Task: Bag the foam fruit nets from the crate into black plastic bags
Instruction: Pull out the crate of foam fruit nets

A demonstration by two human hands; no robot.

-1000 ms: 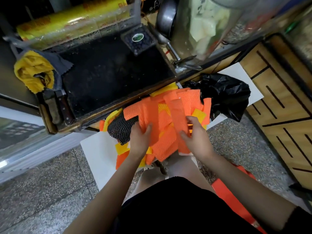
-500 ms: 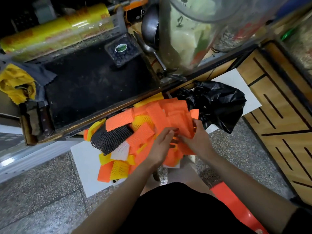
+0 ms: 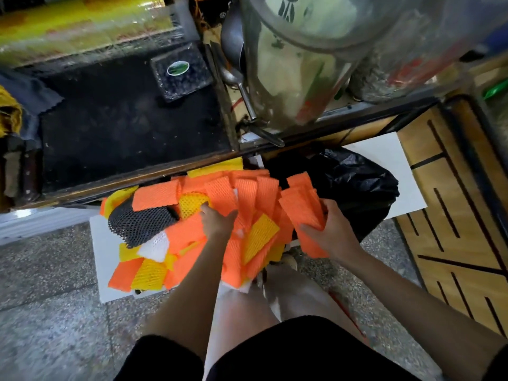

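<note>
I judge this to be mid-transfer. My right hand (image 3: 328, 237) is clenched around a stack of flat orange foam mesh nets (image 3: 299, 204), thumb under and fingers over the top, holding it up just beside the crumpled black plastic bag (image 3: 357, 182). My left hand (image 3: 218, 222) is down in the loose heap of foam fruit nets (image 3: 187, 232), with its fingers buried among the pieces. I cannot tell whether they are pinching a net or only pressing on the pile.

The next move, as I read it, is to carry the stack over the bag's mouth and push it in. That calls for the mouth to be open, and from here the bag looks slumped and folded in on itself. I can't make out an opening, so the left hand may have to leave the heap and hold the rim open.

The nets are thin, flat rectangles of open mesh, mostly orange. Several are yellow, a white one shows, and one larger black mesh piece (image 3: 137, 224) lies at the left side. They lie fanned and overlapping, spilling over a white sheet (image 3: 101, 259) on the speckled floor. I cannot see the crate itself under them. They look light and springy, so a loose stack could fan out and slip if the grip eases.
</note>
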